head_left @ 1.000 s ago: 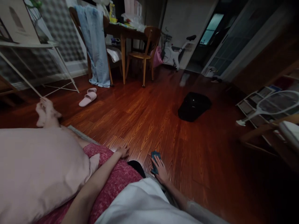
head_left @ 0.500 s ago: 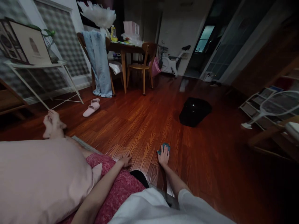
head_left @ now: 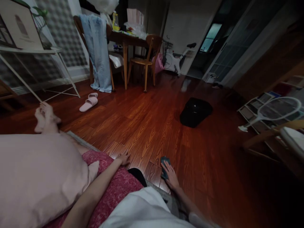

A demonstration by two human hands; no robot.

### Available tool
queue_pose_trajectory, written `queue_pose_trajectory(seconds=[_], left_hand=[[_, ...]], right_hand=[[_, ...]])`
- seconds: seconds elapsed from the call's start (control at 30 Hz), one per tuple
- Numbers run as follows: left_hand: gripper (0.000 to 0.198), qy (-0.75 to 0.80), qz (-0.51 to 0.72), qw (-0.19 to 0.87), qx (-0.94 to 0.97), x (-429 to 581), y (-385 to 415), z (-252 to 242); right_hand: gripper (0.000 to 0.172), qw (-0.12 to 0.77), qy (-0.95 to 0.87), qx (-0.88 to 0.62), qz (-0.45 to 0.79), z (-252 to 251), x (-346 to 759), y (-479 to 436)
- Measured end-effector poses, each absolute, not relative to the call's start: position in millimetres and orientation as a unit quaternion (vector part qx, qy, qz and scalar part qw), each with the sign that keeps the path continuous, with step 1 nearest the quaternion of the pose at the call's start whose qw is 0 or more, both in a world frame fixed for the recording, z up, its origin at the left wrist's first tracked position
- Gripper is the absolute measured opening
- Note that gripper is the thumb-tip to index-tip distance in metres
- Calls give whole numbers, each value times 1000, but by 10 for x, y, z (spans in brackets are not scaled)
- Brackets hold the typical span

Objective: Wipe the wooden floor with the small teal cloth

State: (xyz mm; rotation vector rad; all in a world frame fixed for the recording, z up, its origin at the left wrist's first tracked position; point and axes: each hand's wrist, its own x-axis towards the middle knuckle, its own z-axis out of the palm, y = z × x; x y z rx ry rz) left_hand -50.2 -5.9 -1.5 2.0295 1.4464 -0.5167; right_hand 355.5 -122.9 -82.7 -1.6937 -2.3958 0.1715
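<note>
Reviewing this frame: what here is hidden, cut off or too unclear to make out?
Head view throughout:
- Cloth: mostly under the right hand; gripped or just pressed, unclear.
- Left hand: flat on the floor, palm side hidden.
- Black object: too dark to identify.
- Items on the table: too small and far.
- Low shelf: dim and blurred; contents unreadable.

Right hand [head_left: 171, 178] flat on blue cloth [head_left: 164, 166], left hand [head_left: 123, 157] resting on wooden floor [head_left: 152, 126]
</note>
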Motion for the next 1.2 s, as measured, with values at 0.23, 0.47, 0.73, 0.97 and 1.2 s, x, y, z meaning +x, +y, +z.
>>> queue_pose_trajectory(seconds=[0.23,0.47,0.73,0.97,1.2], left_hand=[[81,544,-199,295,760,-511,-63,5],[79,537,-207,291,764,-513,-63,18],[78,541,-196,292,764,-503,-69,21],[78,544,-189,296,762,-484,-81,58],[78,545,-184,302,760,-509,-68,43]], right_hand=[[65,181,-563,-806,23,-793,3467,-168],[63,184,-621,-761,41,-800,2504,156],[89,92,-841,-524,98,-788,2241,-887],[81,85,-842,-522,107,-672,2423,-697],[64,109,-742,-655,93,-548,2237,202]])
